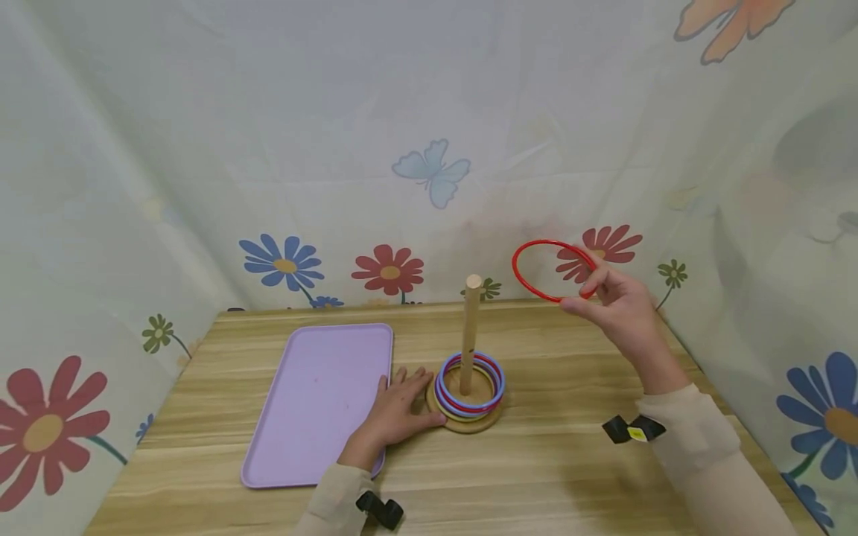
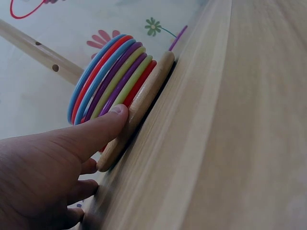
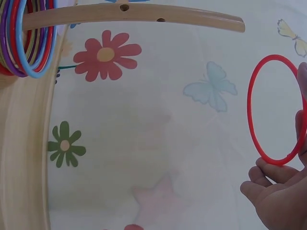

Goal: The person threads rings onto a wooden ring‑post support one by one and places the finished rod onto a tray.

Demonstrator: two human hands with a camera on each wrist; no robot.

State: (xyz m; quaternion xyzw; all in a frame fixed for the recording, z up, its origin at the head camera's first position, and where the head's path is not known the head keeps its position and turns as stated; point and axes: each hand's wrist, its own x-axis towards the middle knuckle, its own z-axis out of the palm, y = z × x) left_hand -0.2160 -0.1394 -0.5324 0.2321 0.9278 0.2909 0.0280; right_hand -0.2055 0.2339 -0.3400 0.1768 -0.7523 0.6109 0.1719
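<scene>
My right hand [image 1: 620,309] pinches a red ring [image 1: 546,241] between thumb and fingers, raised above the table to the right of the wooden post [image 1: 471,327]. The ring [image 3: 249,103] hangs clear of the post in the right wrist view. Several blue, red, purple and yellow-green rings [image 2: 112,76] are stacked around the post, on its round wooden base [image 1: 469,426]. My left hand [image 1: 395,413] rests beside the base, its thumb touching the edge and its fingers spread along the left side. Part of the fingers is hidden behind the thumb in the left wrist view.
A shallow purple tray [image 1: 322,402] lies on the wooden table [image 1: 550,461], left of the stand, with my left forearm over its near right corner. Behind the table hangs a pale curtain [image 1: 302,149] with flowers and butterflies. A thin purple strip [image 2: 178,38] shows past the base.
</scene>
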